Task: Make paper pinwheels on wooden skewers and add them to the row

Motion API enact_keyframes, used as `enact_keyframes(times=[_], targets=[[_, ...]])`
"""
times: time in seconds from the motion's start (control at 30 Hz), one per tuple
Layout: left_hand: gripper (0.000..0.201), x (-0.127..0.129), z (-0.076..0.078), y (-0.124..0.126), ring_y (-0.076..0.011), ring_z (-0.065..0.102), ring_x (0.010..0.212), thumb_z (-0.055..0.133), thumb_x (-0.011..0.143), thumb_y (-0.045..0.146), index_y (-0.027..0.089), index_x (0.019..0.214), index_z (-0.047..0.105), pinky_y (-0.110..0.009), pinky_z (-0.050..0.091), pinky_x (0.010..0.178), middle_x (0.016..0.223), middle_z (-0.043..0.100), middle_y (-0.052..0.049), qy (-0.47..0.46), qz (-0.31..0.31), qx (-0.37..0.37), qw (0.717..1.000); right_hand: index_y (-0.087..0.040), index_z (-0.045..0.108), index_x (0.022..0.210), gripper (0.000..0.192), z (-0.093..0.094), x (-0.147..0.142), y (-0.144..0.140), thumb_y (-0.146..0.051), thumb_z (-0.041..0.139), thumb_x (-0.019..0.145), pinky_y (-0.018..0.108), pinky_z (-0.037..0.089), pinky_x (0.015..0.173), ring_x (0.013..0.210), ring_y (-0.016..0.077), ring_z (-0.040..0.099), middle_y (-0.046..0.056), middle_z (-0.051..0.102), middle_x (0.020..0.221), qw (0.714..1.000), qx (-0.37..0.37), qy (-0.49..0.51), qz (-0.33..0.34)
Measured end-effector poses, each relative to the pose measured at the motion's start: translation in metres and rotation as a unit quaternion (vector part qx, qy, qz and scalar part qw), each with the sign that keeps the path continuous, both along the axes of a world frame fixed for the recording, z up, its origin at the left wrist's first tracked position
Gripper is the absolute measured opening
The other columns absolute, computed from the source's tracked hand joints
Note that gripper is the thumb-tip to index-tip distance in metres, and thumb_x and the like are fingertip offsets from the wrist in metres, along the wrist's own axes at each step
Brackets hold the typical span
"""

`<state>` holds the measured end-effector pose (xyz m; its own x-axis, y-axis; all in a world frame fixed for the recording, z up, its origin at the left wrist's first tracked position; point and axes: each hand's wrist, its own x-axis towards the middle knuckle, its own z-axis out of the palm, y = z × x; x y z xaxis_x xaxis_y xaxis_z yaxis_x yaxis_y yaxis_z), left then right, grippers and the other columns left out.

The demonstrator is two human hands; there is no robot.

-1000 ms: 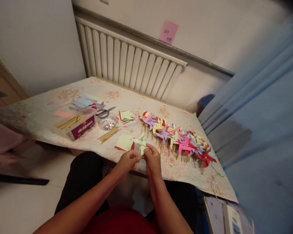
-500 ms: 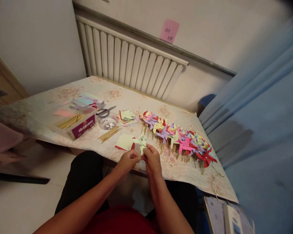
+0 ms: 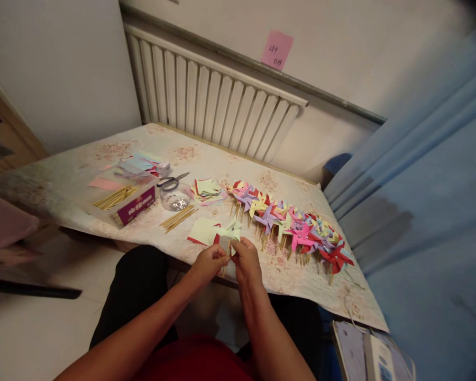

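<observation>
Near the front edge of the table, my left hand point(image 3: 210, 262) pinches a thin wooden stick point(image 3: 229, 246). At the stick's upper end is a pale green paper pinwheel point(image 3: 233, 229). My right hand point(image 3: 247, 260) is closed just below the pinwheel's blades, its fingertips at the upper stick and lower blade; they partly hide the join. Behind my left hand lie pale green paper sheets point(image 3: 202, 229) with red ones under them. A bundle of loose sticks point(image 3: 179, 218) rests farther left.
Rows of finished pinwheels point(image 3: 287, 225) stand along the right. To the left are a plastic box of sticks point(image 3: 138, 207), a clear bowl of small shiny pieces point(image 3: 176, 199), scissors point(image 3: 173, 181) and a paper stack point(image 3: 207, 189). A radiator point(image 3: 214, 95) lines the wall.
The pinwheel has turned and tipped slightly to the right. My right-hand fingers have shifted a little on it; my left hand keeps its pinch on the stick.
</observation>
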<state>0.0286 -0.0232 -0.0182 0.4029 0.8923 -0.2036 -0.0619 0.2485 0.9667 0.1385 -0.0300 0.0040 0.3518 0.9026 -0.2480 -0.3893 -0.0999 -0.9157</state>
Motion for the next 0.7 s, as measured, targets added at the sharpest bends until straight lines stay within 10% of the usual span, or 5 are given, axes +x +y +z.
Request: enact_keyframes(times=[0.7], targets=[[0.022, -0.0011, -0.0088, 0.0019, -0.0093, 0.041, 0.047, 0.064, 0.067, 0.036, 0.019, 0.067, 0.049, -0.023, 0.031, 0.049, 0.053, 0.045, 0.007, 0.025, 0.022, 0.031, 0.999, -0.019, 0.053, 0.057, 0.011, -0.0053, 0.0053, -0.0020, -0.027, 0.060, 0.058, 0.019, 0.028, 0.043, 0.041, 0.0065, 0.036, -0.009, 0.043, 0.044, 0.998, -0.014, -0.054, 0.009]])
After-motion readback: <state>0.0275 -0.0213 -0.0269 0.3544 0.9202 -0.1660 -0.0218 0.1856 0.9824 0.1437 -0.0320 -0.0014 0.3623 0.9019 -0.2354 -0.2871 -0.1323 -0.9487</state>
